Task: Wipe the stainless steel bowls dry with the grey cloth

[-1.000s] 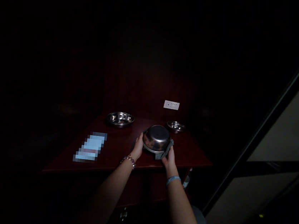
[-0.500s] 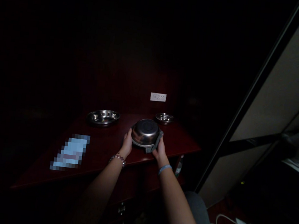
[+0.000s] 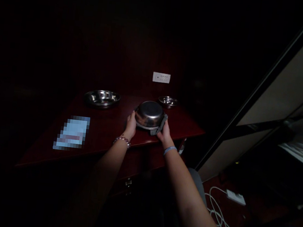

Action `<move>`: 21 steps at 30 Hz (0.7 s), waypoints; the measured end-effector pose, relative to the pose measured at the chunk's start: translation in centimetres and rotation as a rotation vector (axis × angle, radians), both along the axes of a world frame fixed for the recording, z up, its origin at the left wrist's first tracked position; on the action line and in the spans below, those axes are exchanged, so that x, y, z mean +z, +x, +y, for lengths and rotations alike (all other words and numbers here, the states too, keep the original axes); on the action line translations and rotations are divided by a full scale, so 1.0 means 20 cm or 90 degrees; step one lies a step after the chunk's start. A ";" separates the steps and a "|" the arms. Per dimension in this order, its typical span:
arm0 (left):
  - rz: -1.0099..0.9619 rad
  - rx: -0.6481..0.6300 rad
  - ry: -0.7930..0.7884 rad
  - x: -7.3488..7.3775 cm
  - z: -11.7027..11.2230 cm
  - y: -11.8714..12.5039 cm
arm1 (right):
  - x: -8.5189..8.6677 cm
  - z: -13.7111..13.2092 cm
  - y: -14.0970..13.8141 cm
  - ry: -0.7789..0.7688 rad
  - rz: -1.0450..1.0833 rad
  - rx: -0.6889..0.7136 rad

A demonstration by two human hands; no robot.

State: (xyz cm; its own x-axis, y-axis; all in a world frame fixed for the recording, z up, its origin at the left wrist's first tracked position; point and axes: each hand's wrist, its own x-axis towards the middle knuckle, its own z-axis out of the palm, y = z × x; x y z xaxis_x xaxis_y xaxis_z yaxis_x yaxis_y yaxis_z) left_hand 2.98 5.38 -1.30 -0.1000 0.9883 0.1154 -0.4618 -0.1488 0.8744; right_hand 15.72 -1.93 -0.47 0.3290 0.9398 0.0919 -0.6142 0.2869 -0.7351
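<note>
Between my two hands is an upside-down shiny metal bowl [image 3: 149,115], its base facing up, at the front part of the dark red desk [image 3: 106,126]. Whether its rim touches the desk I cannot tell. My left hand [image 3: 131,125] grips the bowl's left rim. On the other side my right hand [image 3: 165,132] is closed on the right rim, with a grey cloth [image 3: 161,125] pinched between palm and metal. Behind the bowl, to the left, stands a wide metal basin [image 3: 102,99]; a smaller metal bowl [image 3: 168,101] stands behind to the right.
A blurred-out light blue item [image 3: 72,133] lies on the desk's left side. A white socket plate [image 3: 161,78] is on the back wall. Below right, a power strip [image 3: 236,197] and its looped white cable [image 3: 218,214] lie on the floor. Drawer handles [image 3: 128,182] show under the desk.
My view has tipped downward, so the desk and everything on it sit higher in the picture. Both hands keep hold of the upturned bowl, and the cloth stays at its right side.
</note>
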 end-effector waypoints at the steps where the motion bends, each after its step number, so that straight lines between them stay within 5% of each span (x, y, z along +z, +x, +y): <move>1: -0.001 0.000 0.000 0.00 0.00 0.00 | 0.00 0.00 0.00 0.003 -0.003 -0.003; 21: -0.020 -0.021 0.010 0.02 -0.04 0.00 | 0.02 -0.02 0.01 0.006 0.010 0.060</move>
State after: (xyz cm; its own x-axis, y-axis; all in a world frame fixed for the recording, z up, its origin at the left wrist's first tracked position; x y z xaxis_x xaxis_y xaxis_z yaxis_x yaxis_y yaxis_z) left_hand 3.04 4.56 -0.97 -0.0707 0.9893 0.1279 -0.4942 -0.1461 0.8570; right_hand 15.88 -2.23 -0.10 0.2413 0.9656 0.0967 -0.6498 0.2348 -0.7230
